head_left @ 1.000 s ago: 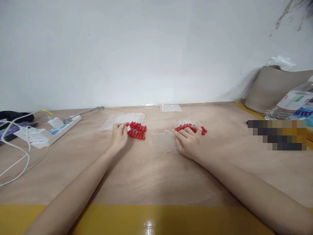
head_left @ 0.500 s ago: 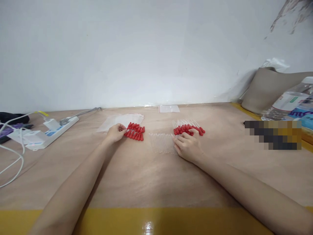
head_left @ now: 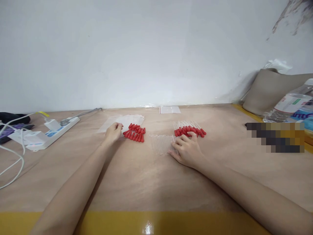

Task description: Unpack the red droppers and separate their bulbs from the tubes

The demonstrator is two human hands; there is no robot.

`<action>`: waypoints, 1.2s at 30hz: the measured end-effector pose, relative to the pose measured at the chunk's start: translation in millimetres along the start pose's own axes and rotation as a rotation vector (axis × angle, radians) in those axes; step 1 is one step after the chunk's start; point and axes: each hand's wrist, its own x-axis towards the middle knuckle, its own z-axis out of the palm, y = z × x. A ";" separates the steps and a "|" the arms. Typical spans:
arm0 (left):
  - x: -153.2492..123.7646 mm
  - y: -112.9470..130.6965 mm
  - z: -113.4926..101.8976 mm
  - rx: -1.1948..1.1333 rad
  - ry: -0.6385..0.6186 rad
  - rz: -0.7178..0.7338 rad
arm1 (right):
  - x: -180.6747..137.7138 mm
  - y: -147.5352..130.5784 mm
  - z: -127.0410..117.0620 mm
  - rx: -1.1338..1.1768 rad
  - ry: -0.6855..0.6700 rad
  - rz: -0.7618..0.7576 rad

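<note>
My left hand (head_left: 113, 132) rests on the table with its fingers curled, right at the left edge of a pile of small red rubber caps (head_left: 135, 132). What its fingertips pinch is too small to make out. My right hand (head_left: 187, 150) lies with bent fingers and thumb closed on the right end of a row of clear thin tubes (head_left: 161, 144). Just beyond that hand lies a bunch of clear tubes fitted with red caps (head_left: 190, 130).
A clear plastic bag (head_left: 122, 120) lies behind the red caps, a smaller one (head_left: 169, 109) by the wall. A white power strip (head_left: 50, 134) with chargers and cables sits at the left. A water bottle (head_left: 288, 105) and a grey pouch (head_left: 271, 88) stand at the right.
My right hand has drawn back from the capped tubes onto the row of bare clear tubes. My left hand has shifted slightly left, to the edge of the red caps.
</note>
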 end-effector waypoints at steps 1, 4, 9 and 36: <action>-1.0 2.1 -0.9 0.009 0.032 -0.009 | 0.3 -0.4 -0.3 -0.006 -0.009 -0.008; -5.4 9.5 -3.1 0.034 0.095 -0.017 | 1.3 -1.3 -1.3 -0.030 -0.024 -0.028; -10.6 16.4 -3.7 0.071 0.120 0.008 | 1.6 -1.2 -1.5 -0.053 -0.040 -0.056; -85.2 174.4 100.6 0.001 -0.371 0.663 | -0.5 36.3 11.3 0.077 0.429 0.511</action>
